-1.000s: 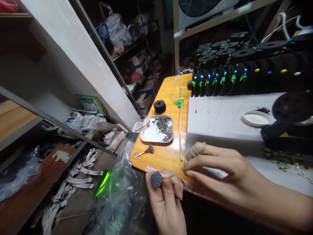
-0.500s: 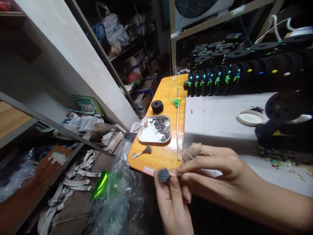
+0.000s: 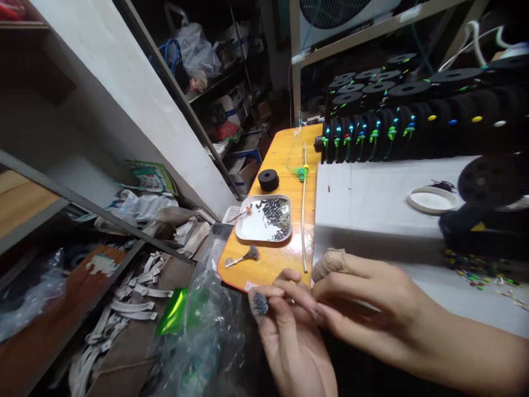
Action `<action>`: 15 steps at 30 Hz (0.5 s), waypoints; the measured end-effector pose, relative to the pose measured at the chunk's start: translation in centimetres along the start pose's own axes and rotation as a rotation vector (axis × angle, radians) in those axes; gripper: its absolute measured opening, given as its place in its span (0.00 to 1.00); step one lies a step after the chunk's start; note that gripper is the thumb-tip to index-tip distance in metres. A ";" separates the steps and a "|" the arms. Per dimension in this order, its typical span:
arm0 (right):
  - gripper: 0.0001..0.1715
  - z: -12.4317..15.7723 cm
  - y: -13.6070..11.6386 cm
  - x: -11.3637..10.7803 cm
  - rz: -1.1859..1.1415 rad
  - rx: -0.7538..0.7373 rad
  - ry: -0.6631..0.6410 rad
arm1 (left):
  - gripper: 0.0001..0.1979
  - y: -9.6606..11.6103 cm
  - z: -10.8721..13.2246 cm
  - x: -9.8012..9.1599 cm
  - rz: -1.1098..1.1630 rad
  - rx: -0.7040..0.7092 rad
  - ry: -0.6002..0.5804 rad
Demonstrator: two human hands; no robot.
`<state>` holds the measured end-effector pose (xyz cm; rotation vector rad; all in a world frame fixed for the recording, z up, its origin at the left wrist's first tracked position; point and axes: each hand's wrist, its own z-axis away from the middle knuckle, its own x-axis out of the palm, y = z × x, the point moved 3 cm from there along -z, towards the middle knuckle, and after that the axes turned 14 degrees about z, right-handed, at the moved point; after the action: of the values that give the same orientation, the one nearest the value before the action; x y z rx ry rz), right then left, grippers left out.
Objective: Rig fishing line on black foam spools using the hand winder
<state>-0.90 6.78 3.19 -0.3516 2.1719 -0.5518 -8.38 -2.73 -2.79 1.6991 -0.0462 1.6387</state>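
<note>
My left hand (image 3: 295, 339) is closed round a small bundle with a dark grey, bristly round head (image 3: 259, 305); the head sticks out past the thumb and fingertips. My right hand (image 3: 378, 298) comes in from the right, with tan tape wrapped round one finger. Its fingertips are pinched together against the left hand's fingers, and whatever they hold is hidden. Beyond the hands, a similar bundle (image 3: 252, 253) with a pale stem lies on the yellow board (image 3: 275, 264). A white tray (image 3: 243, 238) behind it holds many small dark cylindrical pieces.
A thin pale stick (image 3: 303, 220) with green threads tied on it lies along the board. A black ring-shaped spool (image 3: 268, 180) stands behind the tray. Rows of black spools (image 3: 372, 138), a white dish (image 3: 432, 199) and scattered coloured bits (image 3: 475, 270) are on the right.
My left hand has tilted and moved slightly left with the bundle, and its fingers have stretched over the stem. My right fingertips have slid away from the bundle's head, lower and to the right.
</note>
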 end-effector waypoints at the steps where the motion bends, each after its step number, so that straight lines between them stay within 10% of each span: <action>1: 0.06 0.0 0.0 0.0 0.029 -0.013 -0.026 | 0.06 0.5 -0.3 0.2 0.017 0.020 0.001; 5: 0.08 0.0 0.4 -0.4 0.169 -0.030 0.048 | 0.12 4.7 -3.8 1.8 -0.015 0.278 -0.126; 9: 0.08 -0.4 0.1 -0.7 0.274 -0.085 0.070 | 0.01 8.5 -11.1 5.0 -0.849 0.566 -0.466; 11: 0.08 -0.6 -0.2 -0.8 0.278 -0.109 0.032 | 0.05 8.4 -15.0 6.5 -1.426 0.600 -0.607; 15: 0.07 -0.8 -0.6 -1.0 0.251 -0.104 0.004 | 0.10 6.4 -20.4 8.0 -1.739 0.492 -0.730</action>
<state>-0.89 6.96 4.61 -0.1289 2.2120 -0.3005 -27.41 7.23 4.91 1.5800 1.1804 -0.2920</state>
